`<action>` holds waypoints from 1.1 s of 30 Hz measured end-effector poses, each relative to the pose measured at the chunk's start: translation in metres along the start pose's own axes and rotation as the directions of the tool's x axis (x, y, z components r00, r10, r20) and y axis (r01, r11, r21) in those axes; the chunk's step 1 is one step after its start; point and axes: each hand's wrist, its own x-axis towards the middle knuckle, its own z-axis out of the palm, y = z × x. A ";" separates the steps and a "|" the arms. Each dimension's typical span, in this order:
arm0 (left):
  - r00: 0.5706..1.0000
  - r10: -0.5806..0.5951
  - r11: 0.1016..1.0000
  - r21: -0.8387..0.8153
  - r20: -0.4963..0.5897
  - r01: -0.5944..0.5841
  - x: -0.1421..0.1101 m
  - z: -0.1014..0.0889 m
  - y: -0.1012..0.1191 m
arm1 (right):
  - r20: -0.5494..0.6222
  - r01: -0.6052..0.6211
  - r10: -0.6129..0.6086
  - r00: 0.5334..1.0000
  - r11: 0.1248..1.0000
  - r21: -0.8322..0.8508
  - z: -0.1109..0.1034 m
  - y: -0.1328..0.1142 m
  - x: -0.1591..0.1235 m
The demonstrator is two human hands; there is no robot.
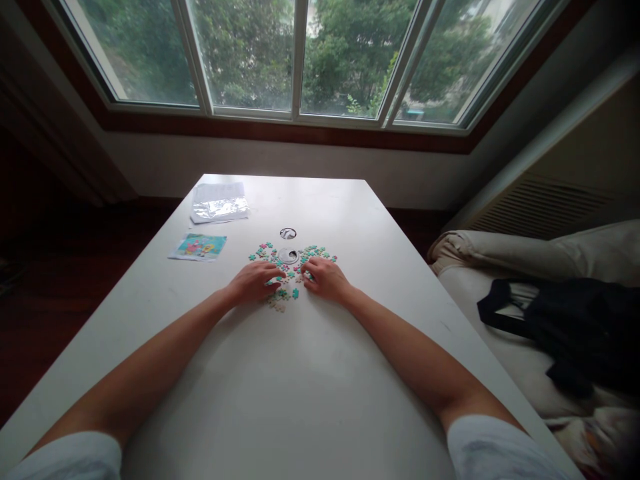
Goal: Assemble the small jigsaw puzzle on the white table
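Observation:
Small jigsaw puzzle pieces (315, 251), mostly teal, pale and pink, lie scattered over the middle of the white table. My left hand (256, 281) rests at the left side of the pile, fingers bent and apart, with pieces showing by the fingertips. On the opposite side, my right hand (326, 277) is curved over other pieces, with a gap between thumb and fingers. Neither hand visibly lifts a piece, though the spots under the fingers are hidden. A round silvery disc (289, 256) sits among the pieces, just beyond the hands.
Behind the disc lies a smaller round item (288, 233) with a dark rim. A colourful picture sheet (199, 247) and a clear plastic bag (219, 203) are on the left of the white table (290, 373). Dark clothing (585, 327) lies on a pale sofa (465, 293) at right.

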 end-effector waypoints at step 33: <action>0.993 -0.076 0.997 0.027 -0.086 0.078 0.001 0.009 -0.003 | -0.072 0.071 -0.059 0.996 0.982 0.178 0.005 -0.001 0.002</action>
